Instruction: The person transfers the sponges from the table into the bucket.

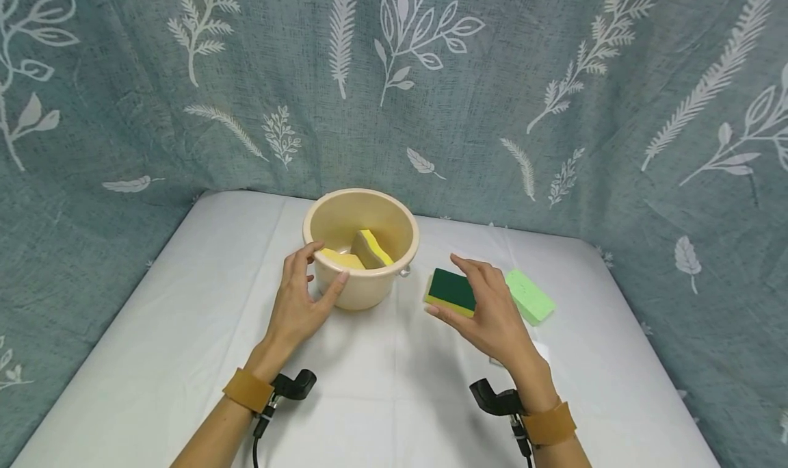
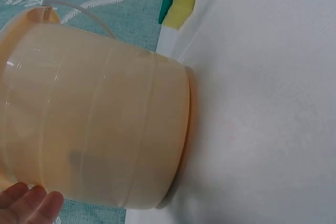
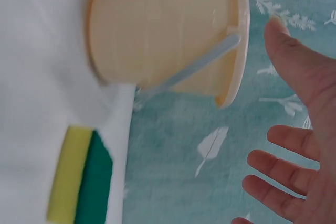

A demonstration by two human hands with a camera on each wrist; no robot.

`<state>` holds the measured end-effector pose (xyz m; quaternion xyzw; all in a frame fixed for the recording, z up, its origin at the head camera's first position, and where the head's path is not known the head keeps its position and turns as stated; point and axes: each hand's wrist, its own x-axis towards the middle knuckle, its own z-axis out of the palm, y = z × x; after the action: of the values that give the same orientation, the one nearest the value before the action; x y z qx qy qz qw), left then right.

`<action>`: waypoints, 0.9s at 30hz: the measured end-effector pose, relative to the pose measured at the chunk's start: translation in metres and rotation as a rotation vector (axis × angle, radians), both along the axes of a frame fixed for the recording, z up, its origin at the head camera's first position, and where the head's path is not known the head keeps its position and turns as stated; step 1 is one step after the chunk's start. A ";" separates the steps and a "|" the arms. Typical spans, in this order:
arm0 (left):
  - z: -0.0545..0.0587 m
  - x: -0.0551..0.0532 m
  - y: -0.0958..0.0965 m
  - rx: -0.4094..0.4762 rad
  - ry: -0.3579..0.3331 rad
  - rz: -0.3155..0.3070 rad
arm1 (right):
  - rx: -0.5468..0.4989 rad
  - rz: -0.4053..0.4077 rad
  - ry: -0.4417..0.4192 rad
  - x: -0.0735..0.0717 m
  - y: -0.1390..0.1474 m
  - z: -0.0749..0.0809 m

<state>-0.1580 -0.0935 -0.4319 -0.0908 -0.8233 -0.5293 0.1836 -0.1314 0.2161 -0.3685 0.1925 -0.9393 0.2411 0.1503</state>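
A cream bucket (image 1: 363, 293) stands near the back of the table. Inside lie a grey-and-yellow sponge (image 1: 371, 249) and a yellow sponge (image 1: 342, 258). At the bucket's left side is my left hand (image 1: 301, 304), thumb and index finger spread at the rim; the left wrist view shows its other fingertips beside the wall. My right hand (image 1: 492, 310) hovers with parted fingers above a dark green-and-yellow sponge (image 1: 451, 289), partly covering it in the head view. From the right wrist view, the hand (image 3: 299, 145) holds nothing and stays apart from that sponge (image 3: 79, 174).
A light green sponge (image 1: 531, 297) lies behind the right hand. Partly hidden under the right wrist is a pale item (image 1: 542, 350), its kind unclear. The bucket has a pale handle (image 3: 197, 64). A leaf-patterned teal cloth (image 1: 455, 146) surrounds the white table (image 1: 363, 420).
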 end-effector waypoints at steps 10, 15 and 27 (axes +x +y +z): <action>0.000 0.001 0.001 0.000 -0.006 0.000 | -0.008 -0.133 -0.060 0.019 0.056 -0.039; 0.000 0.002 0.000 -0.002 -0.006 0.000 | 0.011 -0.203 -0.099 0.027 0.081 -0.059; -0.003 0.001 0.001 0.001 0.009 0.007 | 0.110 -0.357 -0.314 0.035 0.114 -0.081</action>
<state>-0.1574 -0.0928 -0.4350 -0.0904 -0.8224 -0.5288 0.1892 -0.0963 0.3306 -0.4500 -0.0085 -0.9820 0.1861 0.0320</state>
